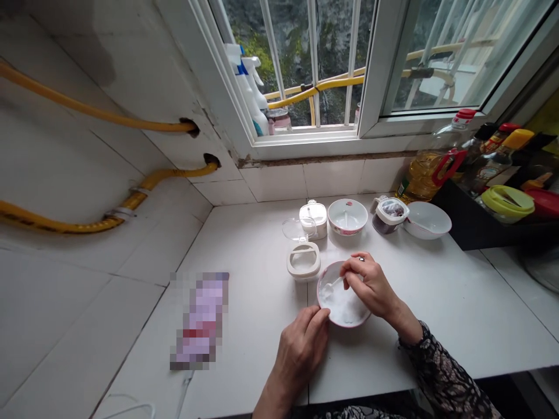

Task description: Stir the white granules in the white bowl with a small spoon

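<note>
A bowl point(349, 325) with a pink rim stands on the white tiled counter, with white powder or grains point(343, 305) spread inside it. My left hand point(302, 337) grips the bowl's near left rim between thumb and fingers. Pinched in my right hand point(371, 285) is a small white spoon point(333, 284), its tip down in the white grains; the fingers cover much of its handle. Just left of the bowl stands a white seasoning jar point(303, 263) with its clear lid raised. Behind that is a second white jar point(315, 218).
A flowered bowl point(348, 224), a jar of dark contents point(388, 218) and a white bowl point(428, 224) line the back. An oil bottle point(421, 169) stands by a black rack point(471, 215) of bottles. A blurred purple object point(203, 320) lies left, near a white cable point(186, 390).
</note>
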`<state>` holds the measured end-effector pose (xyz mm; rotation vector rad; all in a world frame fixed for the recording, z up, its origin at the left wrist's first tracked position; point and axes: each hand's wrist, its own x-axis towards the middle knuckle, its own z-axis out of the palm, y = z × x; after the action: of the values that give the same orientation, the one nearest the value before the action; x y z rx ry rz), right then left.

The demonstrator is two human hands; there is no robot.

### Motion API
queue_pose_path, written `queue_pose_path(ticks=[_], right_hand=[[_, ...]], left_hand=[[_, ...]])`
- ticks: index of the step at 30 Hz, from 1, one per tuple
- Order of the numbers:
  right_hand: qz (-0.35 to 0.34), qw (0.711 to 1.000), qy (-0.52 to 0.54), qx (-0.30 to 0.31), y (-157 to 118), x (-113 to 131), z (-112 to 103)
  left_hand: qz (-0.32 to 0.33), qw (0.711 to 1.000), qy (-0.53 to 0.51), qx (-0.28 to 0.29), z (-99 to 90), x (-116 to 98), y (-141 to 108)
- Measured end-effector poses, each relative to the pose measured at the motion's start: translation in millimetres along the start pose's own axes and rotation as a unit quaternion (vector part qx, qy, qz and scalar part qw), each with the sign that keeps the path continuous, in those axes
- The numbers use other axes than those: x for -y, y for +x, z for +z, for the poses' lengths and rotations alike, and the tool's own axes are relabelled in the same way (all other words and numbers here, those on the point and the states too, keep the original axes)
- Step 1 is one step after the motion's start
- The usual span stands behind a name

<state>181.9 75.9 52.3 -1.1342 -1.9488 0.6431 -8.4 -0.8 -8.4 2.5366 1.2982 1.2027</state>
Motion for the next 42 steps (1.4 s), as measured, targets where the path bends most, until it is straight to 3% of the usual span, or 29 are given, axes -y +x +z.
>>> queue_pose_path(ticks=[3, 7, 14, 18, 21, 25, 27, 29, 35, 42], right_hand=[[0.096, 0.993, 0.066, -0.016, 2.5, 1.4, -4.0], [0.204, 0.955, 0.215, -0.020, 5.6, 3.6, -7.3], [0.244, 0.912, 0.324, -0.062, 9.9, -2.2, -9.4], [0.210, 0.919, 0.322, -0.092, 9.8, 2.9, -5.2], [0.147, 0.947, 0.266, -0.104, 8.5, 10.7, 2.1], [-0.048, 0.993, 0.049, -0.098, 7.7, 13.2, 13.5], [-0.157, 0.984, -0.058, -0.069, 7.8, 11.6, 16.8], [-0.206, 0.971, -0.102, -0.062, 7.8, 11.4, 15.9], [-0.153, 0.975, -0.075, -0.146, 3.1, 15.4, -5.7], [-0.086, 0.984, -0.149, -0.040, -15.1, 2.6, -16.5]], left_hand=[[-0.002, 1.000, 0.006, 0.001, 0.2, 0.2, -0.8], [-0.005, 1.000, 0.006, 0.001, 0.1, 0.7, -1.5], [-0.007, 1.000, -0.010, -0.002, -0.2, 0.1, -2.4], [-0.007, 1.000, -0.017, -0.002, 0.4, 0.9, -3.8], [-0.006, 1.000, -0.015, 0.001, 0.5, 2.0, -4.7], [-0.004, 1.000, -0.016, 0.007, -0.1, 1.9, -4.7], [-0.007, 1.000, -0.021, 0.006, -0.4, 1.4, -4.3], [-0.009, 1.000, -0.024, 0.005, -0.4, 1.0, -4.0], [-0.013, 0.999, -0.028, 0.011, 0.0, 2.8, -5.9], [-0.027, 0.999, -0.031, 0.026, -5.1, 3.2, -5.3]])
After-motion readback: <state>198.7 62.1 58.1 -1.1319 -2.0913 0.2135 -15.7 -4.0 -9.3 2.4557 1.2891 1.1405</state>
